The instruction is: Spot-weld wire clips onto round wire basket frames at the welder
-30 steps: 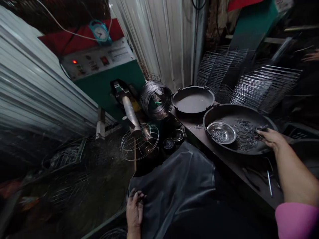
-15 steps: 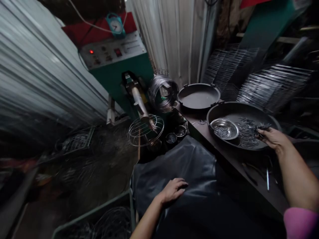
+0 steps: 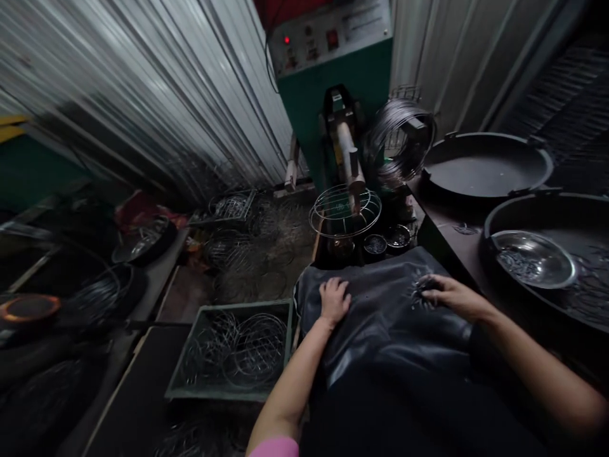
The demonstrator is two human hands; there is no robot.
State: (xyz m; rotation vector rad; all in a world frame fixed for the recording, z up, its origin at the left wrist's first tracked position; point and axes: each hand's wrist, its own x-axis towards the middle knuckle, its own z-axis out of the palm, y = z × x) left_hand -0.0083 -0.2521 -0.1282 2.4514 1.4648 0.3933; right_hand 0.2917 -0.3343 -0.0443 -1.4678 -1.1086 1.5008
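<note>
My right hand (image 3: 450, 296) is closed around a clump of small metal pieces (image 3: 423, 293), just above the black apron (image 3: 380, 317) over my lap. The pieces look like short bent wires; their exact kind cannot be made out. Resting on the left part of the apron, my left hand (image 3: 335, 299) has its fingers spread and holds nothing. Ahead of both hands, a round wire grill (image 3: 345, 235) sits at the arm of a green machine (image 3: 304, 108). Two small bowls of metal bits, a near one (image 3: 375, 245) and a farther one (image 3: 398, 237), stand beside it.
To the right, a steel bowl (image 3: 561, 266) with small pieces sits in a wide black pan (image 3: 490, 235). Another black pan (image 3: 490, 171) lies behind, near a wire coil (image 3: 402, 139). On the left, a green crate (image 3: 228, 395) holds wire rings; more wire parts lie on the floor.
My right hand has moved left from the wide pan to over the apron, carrying the metal pieces. My left hand has shifted forward on the apron. The view has turned left.
</note>
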